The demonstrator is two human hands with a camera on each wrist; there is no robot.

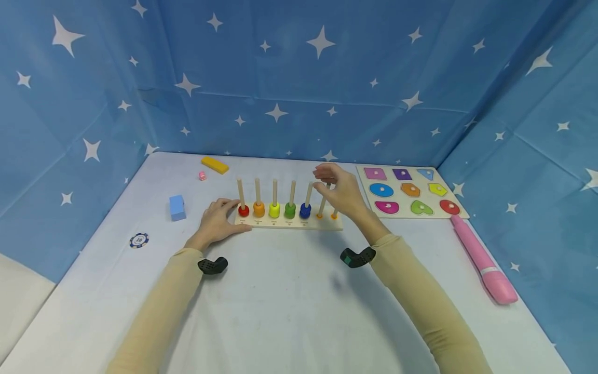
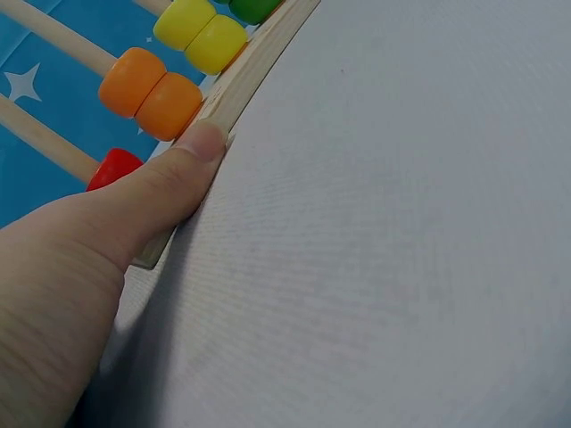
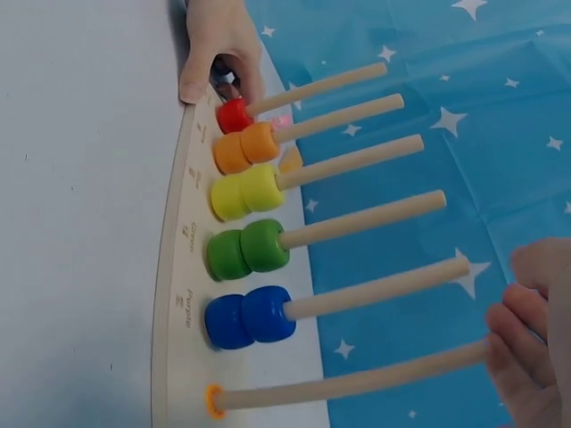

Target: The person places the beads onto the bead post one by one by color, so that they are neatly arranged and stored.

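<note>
A wooden bead stacker with a pale base (image 1: 280, 224) and a row of upright pegs stands before me. One red bead (image 3: 234, 116) sits on the first peg. Pairs of orange beads (image 2: 168, 105), yellow beads (image 3: 245, 193), green beads (image 3: 248, 251) and blue beads (image 3: 250, 316) sit on the following ones. The last two pegs show just small orange rings at their feet. My left hand (image 1: 216, 223) grips the base's left end, thumb along the front edge. Around the top of the sixth peg (image 3: 357, 385), my right hand (image 1: 344, 192) has thumb and fingers apart, no bead visible between them.
A shape puzzle board (image 1: 406, 179) lies at the back right, a pink wand-like thing (image 1: 481, 259) in front of it. Leftward lie a yellow block (image 1: 215, 165), a small pink piece (image 1: 202, 176), a blue block (image 1: 177, 208) and a poker chip (image 1: 139, 240). Starry curtains (image 1: 280, 78) border the table.
</note>
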